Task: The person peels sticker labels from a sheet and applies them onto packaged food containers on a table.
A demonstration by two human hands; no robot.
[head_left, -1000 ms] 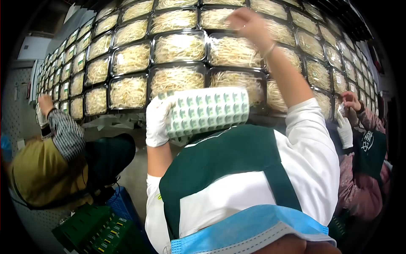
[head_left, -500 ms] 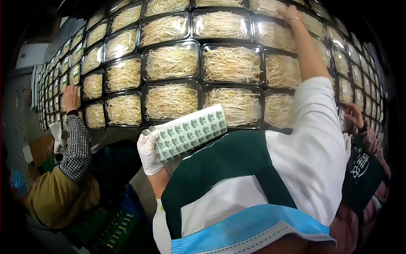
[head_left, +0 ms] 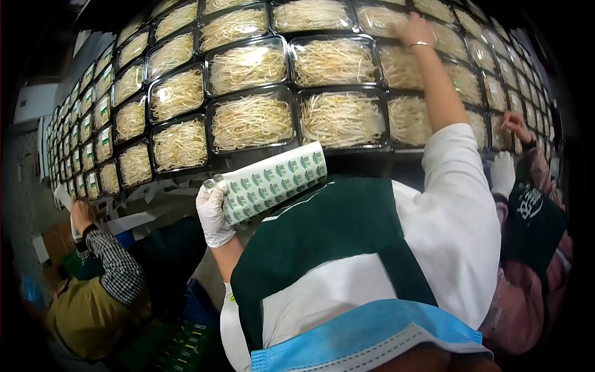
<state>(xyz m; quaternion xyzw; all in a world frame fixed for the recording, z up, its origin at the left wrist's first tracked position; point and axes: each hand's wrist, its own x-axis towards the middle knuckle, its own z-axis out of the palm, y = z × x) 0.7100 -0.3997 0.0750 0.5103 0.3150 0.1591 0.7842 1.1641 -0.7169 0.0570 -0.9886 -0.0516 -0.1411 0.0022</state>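
My left hand, in a white glove, grips the left end of a roll of green-and-white stickers held near my apron. A round sticker seems to sit at its fingertips. My right hand, bare with a thin bracelet, reaches far over the rows and touches the lid of a tray of bean sprouts. Its fingers point down and are partly blurred; whether they hold anything is too small to tell. Nearest the roll are two front-row trays, one to the left and one to the right.
Black trays of sprouts stand in tight rows, some at the left with labels. A co-worker in a checked sleeve is at the left, another in a pink sleeve at the right. Green crates stand low at the left.
My right hand has moved farther out over the trays and come down on one. The roll has tilted and shifted left with my left hand. The left co-worker's hand has drawn back toward the edge.
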